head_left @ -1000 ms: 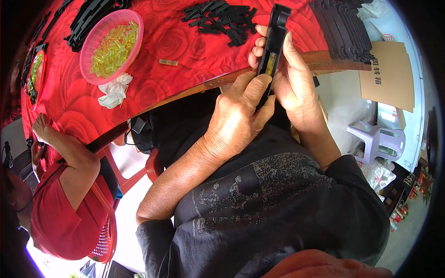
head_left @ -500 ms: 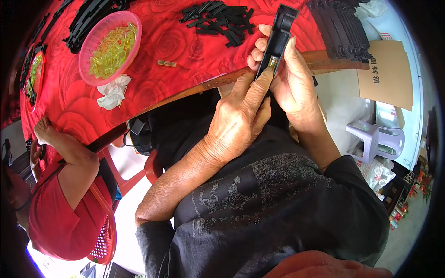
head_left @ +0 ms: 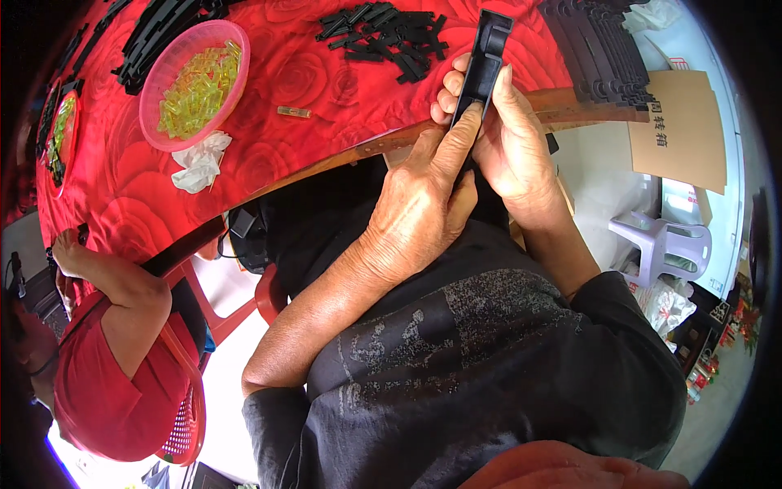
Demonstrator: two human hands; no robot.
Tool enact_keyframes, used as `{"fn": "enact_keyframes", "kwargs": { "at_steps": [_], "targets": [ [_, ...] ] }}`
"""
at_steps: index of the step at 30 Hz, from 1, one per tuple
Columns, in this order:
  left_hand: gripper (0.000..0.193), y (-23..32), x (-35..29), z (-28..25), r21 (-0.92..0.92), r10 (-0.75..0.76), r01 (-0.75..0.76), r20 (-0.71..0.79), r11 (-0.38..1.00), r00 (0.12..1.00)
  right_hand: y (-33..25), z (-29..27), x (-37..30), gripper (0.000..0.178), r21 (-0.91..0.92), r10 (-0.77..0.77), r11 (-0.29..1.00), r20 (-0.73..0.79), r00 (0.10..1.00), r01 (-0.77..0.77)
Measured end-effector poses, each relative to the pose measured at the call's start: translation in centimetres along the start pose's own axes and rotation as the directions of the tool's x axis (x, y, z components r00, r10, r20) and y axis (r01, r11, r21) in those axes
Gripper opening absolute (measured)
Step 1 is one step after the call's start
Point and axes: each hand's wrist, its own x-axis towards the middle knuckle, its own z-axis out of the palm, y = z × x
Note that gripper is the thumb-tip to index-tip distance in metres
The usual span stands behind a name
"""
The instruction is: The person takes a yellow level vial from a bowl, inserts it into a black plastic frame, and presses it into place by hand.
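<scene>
A long black plastic housing (head_left: 487,61) with a hollow channel is tilted up over the table's front edge. My right hand (head_left: 521,159) is closed around its side, thumb on the near right edge and fingertips on the far left. My left hand (head_left: 415,200) comes across from the left, its index fingertip pressed down inside the channel and the thumb lower down by the housing's near end. That end is hidden behind my fingers. Whatever lies under the index fingertip cannot be made out. A single clear yellowish vial (head_left: 294,112) lies on the red cloth.
A pink bowl (head_left: 151,130) holds many yellow-green vials, beside crumpled tissue (head_left: 201,161). Small black plastic pieces (head_left: 391,37) are heaped at the back; long black housings (head_left: 599,57) are stacked at right. A co-worker in red (head_left: 122,375) sits left. A lilac stool (head_left: 660,244) stands right.
The clear vial visible under my left fingertip half a second ago is now hidden. My left index finger and the housing have shifted slightly. The co-worker's arm has moved a little.
</scene>
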Motion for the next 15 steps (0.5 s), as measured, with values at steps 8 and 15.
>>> {"fn": "enact_keyframes", "kwargs": {
  "at_steps": [8,15],
  "targets": [
    [0.045,0.04,-0.25,0.05,0.008,0.071,-0.070,-0.095,0.997,0.993,-0.74,-0.69,1.01,0.053,0.094,-0.028,0.995,0.015,1.000,0.026],
    [0.036,-0.44,-0.22,0.23,0.004,0.111,-0.111,-0.113,0.994,0.987,-0.66,-0.41,0.77,0.055,0.153,0.000,0.988,-0.001,1.000,0.000]
  ]
}}
